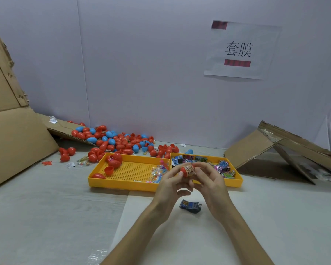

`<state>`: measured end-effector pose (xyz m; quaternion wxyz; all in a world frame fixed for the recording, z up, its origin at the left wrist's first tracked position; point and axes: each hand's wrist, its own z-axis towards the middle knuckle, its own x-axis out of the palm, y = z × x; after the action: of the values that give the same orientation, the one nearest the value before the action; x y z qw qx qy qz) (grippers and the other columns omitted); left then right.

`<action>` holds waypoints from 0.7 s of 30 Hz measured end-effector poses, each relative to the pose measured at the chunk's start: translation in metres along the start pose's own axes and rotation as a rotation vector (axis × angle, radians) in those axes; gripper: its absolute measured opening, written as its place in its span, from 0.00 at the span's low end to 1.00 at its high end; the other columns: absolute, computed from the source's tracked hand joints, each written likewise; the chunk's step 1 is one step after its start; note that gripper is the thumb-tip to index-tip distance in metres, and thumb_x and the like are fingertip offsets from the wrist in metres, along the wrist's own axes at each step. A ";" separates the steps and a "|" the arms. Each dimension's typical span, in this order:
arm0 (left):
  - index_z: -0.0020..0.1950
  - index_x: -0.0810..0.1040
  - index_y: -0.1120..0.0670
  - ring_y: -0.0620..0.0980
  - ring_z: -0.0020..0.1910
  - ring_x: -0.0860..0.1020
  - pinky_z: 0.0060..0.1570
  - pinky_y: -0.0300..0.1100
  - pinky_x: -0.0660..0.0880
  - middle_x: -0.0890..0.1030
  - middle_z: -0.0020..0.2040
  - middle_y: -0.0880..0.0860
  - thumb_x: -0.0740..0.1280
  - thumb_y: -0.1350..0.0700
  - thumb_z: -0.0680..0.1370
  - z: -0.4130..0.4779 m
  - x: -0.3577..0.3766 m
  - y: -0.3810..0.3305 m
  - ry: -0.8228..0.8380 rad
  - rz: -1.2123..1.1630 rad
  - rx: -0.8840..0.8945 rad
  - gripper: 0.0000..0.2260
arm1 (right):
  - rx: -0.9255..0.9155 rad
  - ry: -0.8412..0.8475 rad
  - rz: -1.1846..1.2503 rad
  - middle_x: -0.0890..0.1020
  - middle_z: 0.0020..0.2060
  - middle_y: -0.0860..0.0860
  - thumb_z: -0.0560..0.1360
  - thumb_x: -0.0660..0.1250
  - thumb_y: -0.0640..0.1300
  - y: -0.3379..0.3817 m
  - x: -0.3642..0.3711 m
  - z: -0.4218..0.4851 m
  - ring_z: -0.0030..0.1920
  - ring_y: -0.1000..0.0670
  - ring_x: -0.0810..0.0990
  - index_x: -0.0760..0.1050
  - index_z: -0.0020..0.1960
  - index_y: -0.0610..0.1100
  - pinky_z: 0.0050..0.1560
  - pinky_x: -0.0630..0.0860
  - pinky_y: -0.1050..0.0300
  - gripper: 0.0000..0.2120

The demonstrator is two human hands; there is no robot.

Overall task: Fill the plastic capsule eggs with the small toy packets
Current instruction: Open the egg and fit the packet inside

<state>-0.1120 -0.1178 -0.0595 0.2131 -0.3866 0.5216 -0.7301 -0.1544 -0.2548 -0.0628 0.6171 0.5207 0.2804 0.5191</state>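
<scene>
Head view: left hand (172,185) and right hand (208,180) meet above the table (55,207), fingertips of both pinching one red capsule egg (187,170). A printed packet covers its right portion; the print is unreadable. Both hands hide part of the right yellow tray (237,181) of toy packets (191,159). A dark packet (190,205) lies on the table beneath the wrists. Loose eggs (115,142) are heaped behind the left yellow tray (122,183).
</scene>
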 end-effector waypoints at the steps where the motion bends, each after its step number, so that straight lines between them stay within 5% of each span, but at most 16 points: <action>1: 0.67 0.77 0.50 0.49 0.40 0.79 0.43 0.43 0.76 0.80 0.37 0.54 0.58 0.57 0.85 0.000 0.000 0.001 -0.019 0.016 0.006 0.13 | -0.013 -0.005 -0.036 0.85 0.50 0.45 0.74 0.69 0.48 -0.001 0.000 0.000 0.49 0.45 0.85 0.81 0.57 0.43 0.45 0.82 0.55 0.14; 6: 0.62 0.74 0.50 0.49 0.38 0.81 0.40 0.42 0.78 0.83 0.38 0.51 0.61 0.53 0.84 0.002 0.000 0.004 -0.129 0.111 0.077 0.08 | -0.077 -0.082 -0.147 0.86 0.48 0.46 0.70 0.73 0.47 -0.003 -0.002 0.001 0.51 0.44 0.86 0.83 0.53 0.44 0.51 0.83 0.45 0.13; 10: 0.62 0.77 0.49 0.46 0.38 0.82 0.42 0.40 0.81 0.84 0.41 0.51 0.67 0.55 0.82 0.002 0.001 0.010 -0.123 0.230 0.166 0.09 | -0.099 -0.080 -0.140 0.87 0.46 0.46 0.68 0.75 0.46 -0.002 -0.002 0.000 0.48 0.43 0.87 0.86 0.47 0.49 0.49 0.84 0.49 0.08; 21: 0.61 0.78 0.48 0.47 0.41 0.84 0.43 0.39 0.81 0.85 0.42 0.50 0.69 0.53 0.80 0.001 -0.001 0.013 -0.122 0.287 0.188 0.10 | -0.117 -0.064 -0.142 0.87 0.46 0.45 0.67 0.76 0.46 0.000 -0.007 -0.002 0.50 0.43 0.86 0.86 0.46 0.47 0.54 0.82 0.39 0.08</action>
<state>-0.1115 -0.1224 -0.0716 0.3818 -0.3300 0.4869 -0.7129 -0.1588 -0.2607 -0.0648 0.6904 0.4791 0.2660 0.4723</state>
